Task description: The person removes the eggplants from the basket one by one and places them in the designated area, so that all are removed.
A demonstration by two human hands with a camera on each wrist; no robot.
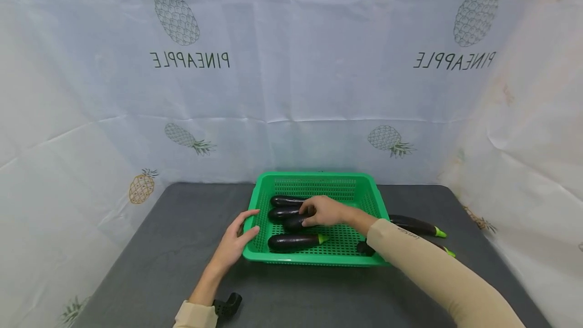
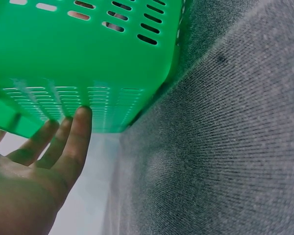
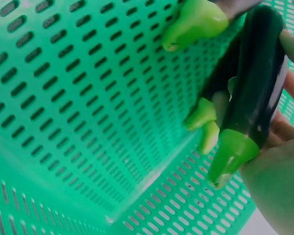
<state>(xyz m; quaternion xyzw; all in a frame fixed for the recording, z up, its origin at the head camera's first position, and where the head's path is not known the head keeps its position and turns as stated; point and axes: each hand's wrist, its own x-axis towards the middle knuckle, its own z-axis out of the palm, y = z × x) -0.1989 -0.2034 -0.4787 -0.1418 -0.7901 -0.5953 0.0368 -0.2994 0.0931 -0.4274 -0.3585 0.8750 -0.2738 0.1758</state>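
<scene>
In the head view my right hand (image 1: 325,210) reaches into the green plastic basket (image 1: 314,261) and grips a dark eggplant (image 1: 293,223). The right wrist view shows that eggplant (image 3: 257,78) between thumb and fingers, its green cap pointing down. Beside it in the basket lie two more eggplants (image 1: 287,200), partly hidden by the hand, and another eggplant (image 1: 293,242) nearer the front wall. My left hand (image 1: 232,244) rests its thumb and index fingertips on the basket's left rim. Its other fingers (image 2: 73,137) lie fairly straight against the outer side wall.
More eggplants (image 1: 414,224) lie on the dark grey table (image 1: 191,252) right of the basket, partly behind my right sleeve (image 1: 437,267). A pale curtain (image 1: 314,80) with pineapple prints hangs behind the table and along its sides.
</scene>
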